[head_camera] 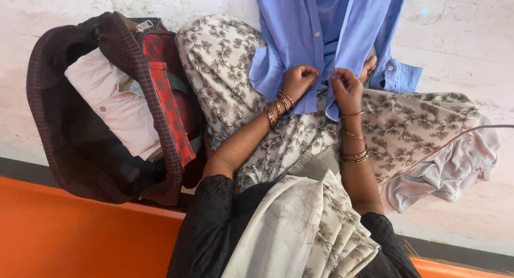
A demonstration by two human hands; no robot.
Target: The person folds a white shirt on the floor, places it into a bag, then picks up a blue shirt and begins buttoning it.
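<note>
Head view, looking down at a seated person. Pale marble-patterned stone floor (460,42) fills the field from 9 to 3 o'clock; an orange smooth band (64,240) crosses the lower edge from 7 to 5 o'clock. A grey-and-cream floral printed cloth (407,128) drapes over the lap from centre toward 3 o'clock, with a plain pale-grey cloth (455,171) trailing from beneath it at 4 o'clock. At 9 o'clock stands an open dark maroon checked fabric bag (48,123) with a red checked lining, holding a folded pale pink garment (118,107). At 12 o'clock lies a blue buttoned cotton shirt (289,37), collar away from the viewer, its lower hem resting on the lap and one cuff lying at 2 o'clock.

Left hand (297,81), just left of centre: fingers curled closed, pinching the shirt's front placket edge. Right hand (347,88), just beside it at 1 o'clock: fingers likewise closed, gripping the opposite front edge. The two hands are near but apart. Thin metal bangles (279,108) ring both wrists.
</note>
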